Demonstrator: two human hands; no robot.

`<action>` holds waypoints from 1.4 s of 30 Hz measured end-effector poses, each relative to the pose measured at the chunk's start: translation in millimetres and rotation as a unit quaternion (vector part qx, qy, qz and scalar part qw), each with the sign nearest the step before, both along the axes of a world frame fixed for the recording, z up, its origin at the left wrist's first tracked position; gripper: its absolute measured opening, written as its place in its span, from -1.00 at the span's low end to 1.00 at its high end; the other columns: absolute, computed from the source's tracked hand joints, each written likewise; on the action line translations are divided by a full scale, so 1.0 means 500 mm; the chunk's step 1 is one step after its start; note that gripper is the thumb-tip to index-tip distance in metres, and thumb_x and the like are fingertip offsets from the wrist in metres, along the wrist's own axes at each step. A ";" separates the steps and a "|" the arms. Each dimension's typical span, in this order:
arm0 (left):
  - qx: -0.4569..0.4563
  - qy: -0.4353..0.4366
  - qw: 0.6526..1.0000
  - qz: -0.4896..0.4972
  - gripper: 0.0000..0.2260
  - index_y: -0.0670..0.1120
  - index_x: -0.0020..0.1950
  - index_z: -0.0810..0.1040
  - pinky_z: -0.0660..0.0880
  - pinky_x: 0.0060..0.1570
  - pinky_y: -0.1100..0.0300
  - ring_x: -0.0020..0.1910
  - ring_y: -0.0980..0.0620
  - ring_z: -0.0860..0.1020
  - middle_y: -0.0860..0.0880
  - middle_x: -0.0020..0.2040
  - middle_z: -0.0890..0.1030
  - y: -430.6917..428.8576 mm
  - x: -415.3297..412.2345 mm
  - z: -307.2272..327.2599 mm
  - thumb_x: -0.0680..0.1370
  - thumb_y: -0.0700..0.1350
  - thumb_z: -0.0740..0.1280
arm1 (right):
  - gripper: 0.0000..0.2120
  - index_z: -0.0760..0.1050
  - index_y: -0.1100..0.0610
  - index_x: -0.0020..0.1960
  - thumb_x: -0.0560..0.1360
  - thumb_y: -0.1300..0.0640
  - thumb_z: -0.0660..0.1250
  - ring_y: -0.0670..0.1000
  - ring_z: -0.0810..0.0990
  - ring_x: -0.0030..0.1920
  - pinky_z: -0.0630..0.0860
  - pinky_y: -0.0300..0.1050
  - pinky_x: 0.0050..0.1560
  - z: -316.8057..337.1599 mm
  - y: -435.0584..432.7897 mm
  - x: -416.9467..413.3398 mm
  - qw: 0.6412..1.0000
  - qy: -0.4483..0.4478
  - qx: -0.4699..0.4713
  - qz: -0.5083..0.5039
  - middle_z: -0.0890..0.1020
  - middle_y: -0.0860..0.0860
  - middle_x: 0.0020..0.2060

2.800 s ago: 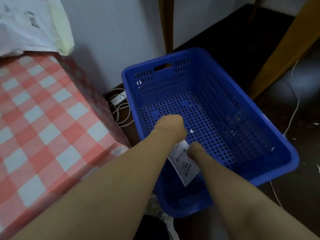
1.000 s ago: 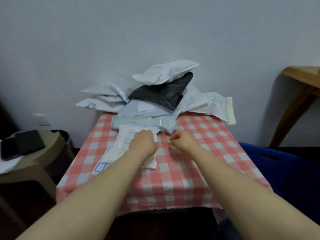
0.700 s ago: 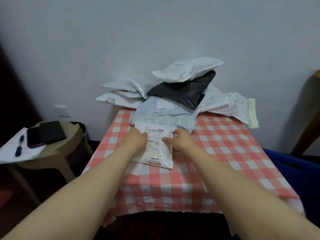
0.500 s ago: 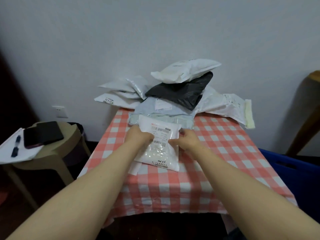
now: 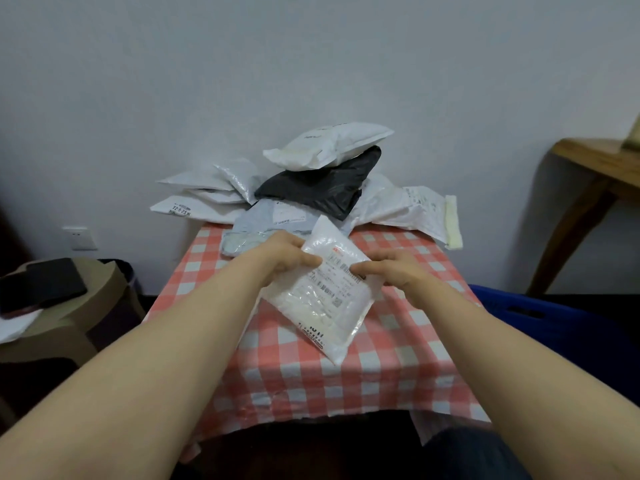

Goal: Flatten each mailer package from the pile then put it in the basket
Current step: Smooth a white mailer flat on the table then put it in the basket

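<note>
A white bubble mailer (image 5: 322, 299) with a printed label is tilted up above the red-checked table (image 5: 398, 362). My left hand (image 5: 284, 254) grips its left edge and my right hand (image 5: 391, 271) pinches its right edge near the label. Behind it, at the table's far edge against the wall, lies the pile of mailers (image 5: 311, 188): several white ones, a grey one and a black one on top. The blue basket (image 5: 530, 313) shows partly at the right, below table level.
A low beige stool (image 5: 69, 306) with a dark phone and papers stands at the left. A wooden table leg (image 5: 571, 223) rises at the right. A wall socket (image 5: 79, 237) sits low on the wall left of the table.
After lowering a mailer into the basket, both hands came back to the table, took a white mailer from the front of the pile and lifted it toward me, tilting it.
</note>
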State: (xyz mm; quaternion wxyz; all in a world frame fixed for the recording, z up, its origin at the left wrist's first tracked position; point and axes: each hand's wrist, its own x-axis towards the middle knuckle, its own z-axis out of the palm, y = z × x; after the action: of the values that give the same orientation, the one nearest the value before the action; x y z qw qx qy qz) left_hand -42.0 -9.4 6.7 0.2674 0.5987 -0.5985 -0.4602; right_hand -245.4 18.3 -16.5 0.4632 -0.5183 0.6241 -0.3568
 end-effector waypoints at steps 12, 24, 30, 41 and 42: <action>0.074 0.028 0.991 0.106 -0.56 -0.24 0.23 0.37 0.46 -0.15 0.12 -0.07 -0.10 0.50 -0.15 0.04 0.52 0.039 -0.041 -0.052 0.43 -0.14 0.41 | -0.65 0.49 0.25 0.16 0.44 0.12 0.44 0.12 0.63 -0.07 0.56 0.13 0.12 -0.051 0.023 -0.027 0.977 -0.110 0.128 -0.130 0.64 0.12 -0.10; -0.005 -0.142 0.990 -0.013 -0.69 -0.19 0.14 0.57 0.45 0.01 0.13 0.02 -0.13 0.51 -0.14 0.07 0.56 0.006 -0.026 -0.033 0.44 -0.41 0.30 | -0.41 0.22 0.20 0.41 0.47 0.15 0.40 0.07 0.64 -0.43 0.43 -0.22 -0.51 -0.016 0.055 -0.026 0.988 0.061 0.142 -0.005 0.69 0.20 -0.24; -0.085 -0.225 0.971 0.005 -0.49 -0.08 0.42 0.40 0.37 0.27 0.15 0.33 -0.09 0.42 -0.07 0.37 0.45 0.005 -0.026 -0.057 0.47 -0.34 0.26 | -0.65 0.45 0.17 -0.19 0.41 -0.11 0.43 -0.02 0.44 -0.53 0.43 -0.21 -0.45 -0.005 0.046 -0.037 0.942 0.315 0.112 0.017 0.55 0.06 -0.45; -0.171 -0.238 0.953 -0.077 -0.91 -0.07 -0.12 0.69 0.53 -0.01 0.14 -0.05 0.05 0.59 0.03 -0.09 0.67 0.063 -0.047 -0.072 0.41 -0.17 0.42 | -0.87 0.68 0.09 -0.04 0.43 0.22 0.43 -0.04 0.59 0.03 0.50 -0.15 0.12 -0.007 0.021 0.006 0.927 0.324 -0.064 0.179 0.68 -0.01 -0.02; -0.177 -0.244 0.949 -0.097 -0.90 -0.09 -0.09 0.69 0.52 0.04 0.12 -0.03 0.05 0.58 0.01 -0.06 0.67 0.066 -0.048 -0.076 0.43 -0.16 0.41 | -0.86 0.67 0.10 -0.01 0.44 0.21 0.43 -0.03 0.58 0.06 0.49 -0.13 0.15 -0.011 0.021 0.007 0.925 0.326 -0.065 0.182 0.67 0.00 0.01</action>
State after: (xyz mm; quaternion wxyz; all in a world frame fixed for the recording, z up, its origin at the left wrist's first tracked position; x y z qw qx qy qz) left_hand -66.1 23.5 -31.4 0.1686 0.5753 -0.7723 -0.2103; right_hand -241.8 29.0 -21.9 0.2565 -0.7397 0.6111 -0.1168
